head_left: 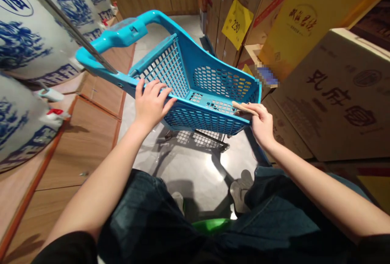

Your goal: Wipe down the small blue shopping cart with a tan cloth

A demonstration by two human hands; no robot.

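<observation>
My left hand [150,103] is curled over the near rim of a blue plastic shopping cart [183,50], and its fingers rest on the mesh side. My right hand [260,125] grips the cart's right corner and pinches a tan, wood-like stick [243,108] against the rim. The stick's far end lies over the basket, and my fingers hide its near end. The cart's long handle points away from me, and its wheels are mostly hidden beneath the basket.
Large blue-and-white porcelain jars [30,40] stand on a wooden platform [82,146] to the left. Stacked cardboard liquor boxes [335,93] line the right, with a yellow 230 price tag [237,24]. A grey tiled aisle [189,162] runs between them. A metal rod [61,20] crosses above the handle.
</observation>
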